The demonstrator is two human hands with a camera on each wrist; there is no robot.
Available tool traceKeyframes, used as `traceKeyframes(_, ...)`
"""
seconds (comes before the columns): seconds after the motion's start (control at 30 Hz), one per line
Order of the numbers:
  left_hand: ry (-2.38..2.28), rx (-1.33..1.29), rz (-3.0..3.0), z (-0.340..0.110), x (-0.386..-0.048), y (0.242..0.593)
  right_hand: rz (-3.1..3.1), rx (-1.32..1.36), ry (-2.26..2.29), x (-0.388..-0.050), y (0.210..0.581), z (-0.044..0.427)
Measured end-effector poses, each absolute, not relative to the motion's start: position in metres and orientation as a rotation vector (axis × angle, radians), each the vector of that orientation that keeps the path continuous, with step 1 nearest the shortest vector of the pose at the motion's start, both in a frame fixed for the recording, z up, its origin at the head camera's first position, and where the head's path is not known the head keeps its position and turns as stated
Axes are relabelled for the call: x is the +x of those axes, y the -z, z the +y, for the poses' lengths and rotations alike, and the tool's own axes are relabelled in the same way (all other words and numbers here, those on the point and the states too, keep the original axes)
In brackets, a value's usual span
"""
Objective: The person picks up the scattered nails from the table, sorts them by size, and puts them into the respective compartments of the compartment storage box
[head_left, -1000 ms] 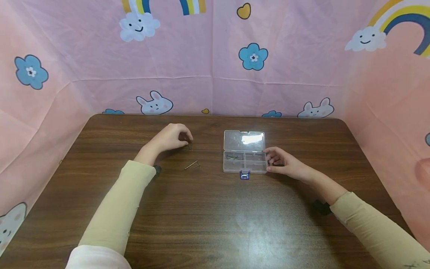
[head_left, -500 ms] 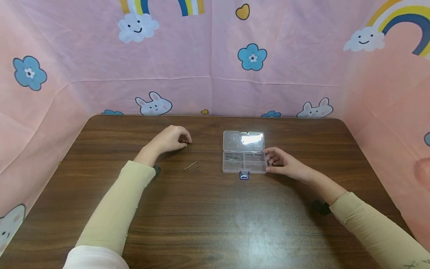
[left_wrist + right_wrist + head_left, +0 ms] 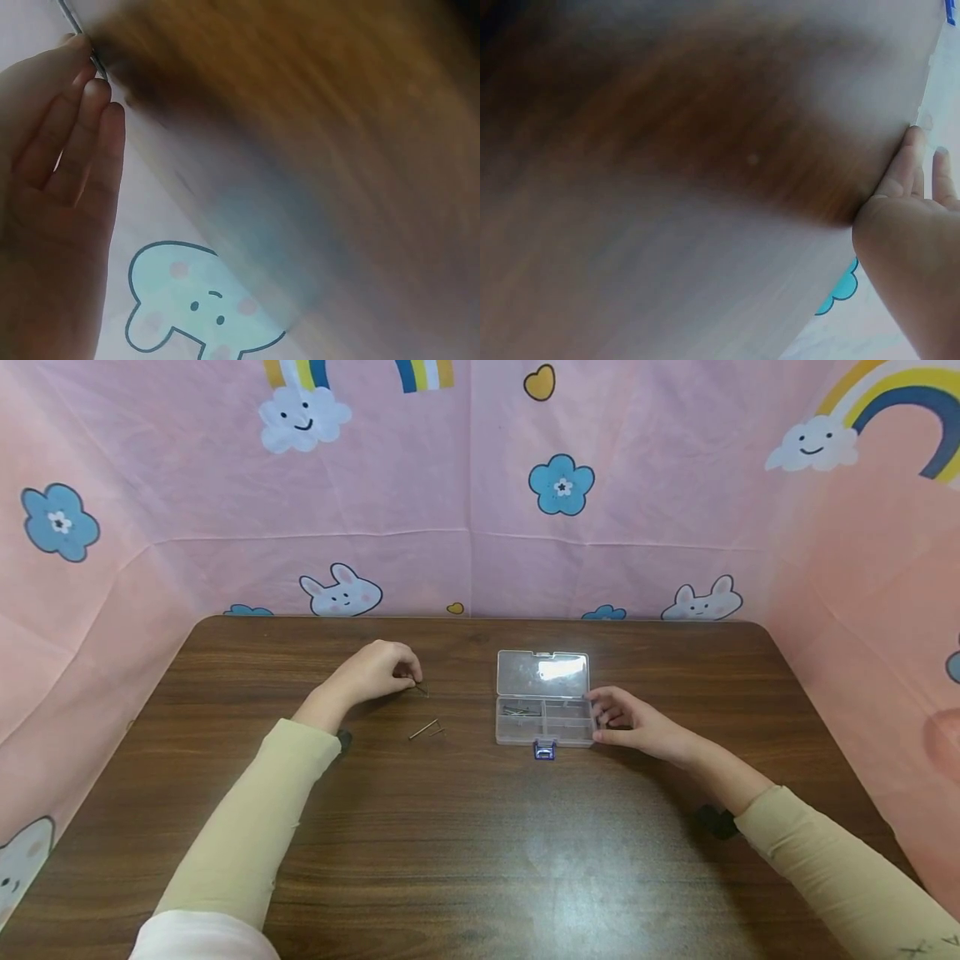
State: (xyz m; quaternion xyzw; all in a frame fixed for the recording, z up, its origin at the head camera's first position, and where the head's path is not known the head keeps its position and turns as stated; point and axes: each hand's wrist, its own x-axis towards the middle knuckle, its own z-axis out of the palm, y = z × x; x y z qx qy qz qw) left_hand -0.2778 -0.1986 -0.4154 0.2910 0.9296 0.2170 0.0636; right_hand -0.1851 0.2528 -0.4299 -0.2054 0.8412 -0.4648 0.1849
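Note:
My left hand [image 3: 378,673] pinches a thin metal nail or pin [image 3: 422,690] just above the table; in the left wrist view a metal piece [image 3: 73,21] sticks out between thumb and fingertips. Below that hand, a thicker metal rod [image 3: 423,730] and a thinner one [image 3: 438,732] lie on the wood. A clear divided box [image 3: 519,735] stands with its lid [image 3: 534,675] raised back, several dark metal pieces [image 3: 521,712] in its back left compartment. At its right side my right hand [image 3: 637,724] holds the box edge with thumb and fingers.
The brown wooden table [image 3: 420,843] has a patterned pink cloth [image 3: 427,460] standing behind it and along both sides. A blue latch [image 3: 545,750] juts out from the box's front edge.
My left hand has shifted slightly left, and the thin piece in it has tilted from near upright to slanting. My right hand and the box keep their places.

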Motion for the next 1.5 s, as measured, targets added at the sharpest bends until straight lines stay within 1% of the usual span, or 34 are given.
traceKeyframes(0.27,-0.609,0.912,2.819,-0.200,-0.275,0.414,2.359,-0.580,1.311,-0.186,0.427,0.252)
traceKeyframes(0.47,-0.576,0.873,2.818,-0.197,-0.273,0.413,2.358,-0.577,1.305,-0.187,0.426,0.253)
traceKeyframes(0.87,-0.647,0.864,2.794,-0.191,-0.267,0.412,2.360,-0.601,1.314,-0.186,0.428,0.253)
traceKeyframes(1.5,-0.773,0.975,2.825,-0.155,-0.256,0.408,2.358,-0.589,1.306,-0.182,0.426,0.254)
